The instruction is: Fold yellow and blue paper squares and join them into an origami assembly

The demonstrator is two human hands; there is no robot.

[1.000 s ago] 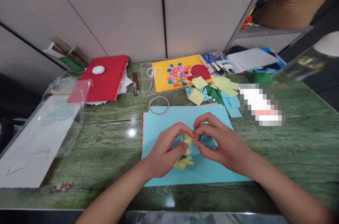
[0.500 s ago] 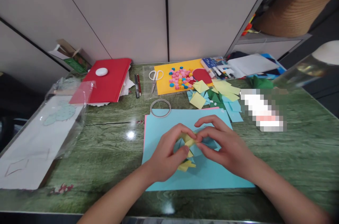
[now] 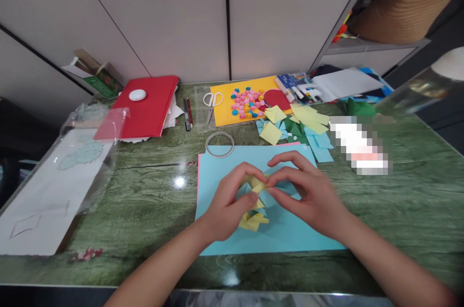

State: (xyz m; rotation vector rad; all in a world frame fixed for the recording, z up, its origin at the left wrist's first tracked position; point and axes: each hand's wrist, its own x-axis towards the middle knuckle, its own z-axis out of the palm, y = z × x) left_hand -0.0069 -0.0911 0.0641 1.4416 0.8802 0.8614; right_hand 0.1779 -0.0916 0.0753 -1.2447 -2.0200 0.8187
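Pretty bright overhead light, a couple of glare spots on the glossy counter. Edges bend fisheye-style, right corner's blurry, one patch pixelated.
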